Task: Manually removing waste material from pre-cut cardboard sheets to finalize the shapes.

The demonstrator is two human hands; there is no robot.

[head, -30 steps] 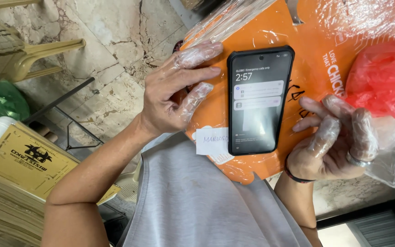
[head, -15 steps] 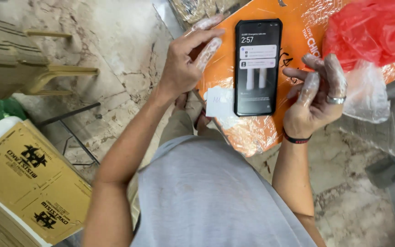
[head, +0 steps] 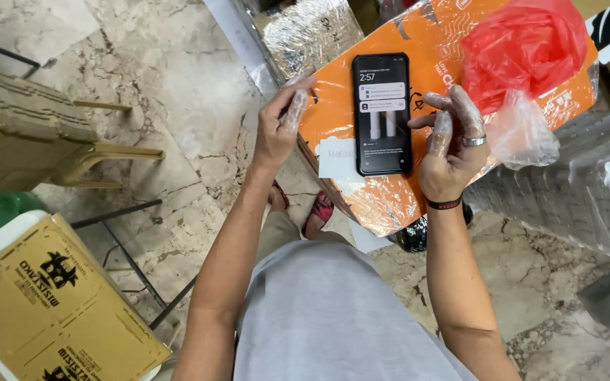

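I see the phone (head: pixel 382 113) lying screen-up on the orange wrapped parcel (head: pixel 390 190). The left hand (head: pixel 282 127), at its nine o'clock, touches the parcel edge with loosely curled fingers (gripping nothing). The right hand (head: pixel 450 144), at three o'clock, hovers open-fingered beside a red bag (head: pixel 524 49).

Glossy glass phone (head: pixel 382 113) on shiny orange plastic-wrapped parcel (head: pixel 432 42)

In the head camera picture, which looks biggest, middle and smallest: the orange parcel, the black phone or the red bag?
1. orange parcel, clearly the biggest.
2. red bag.
3. black phone, looks smallest.
The phone and bag both lie on the parcel, so nearness hardly matters.
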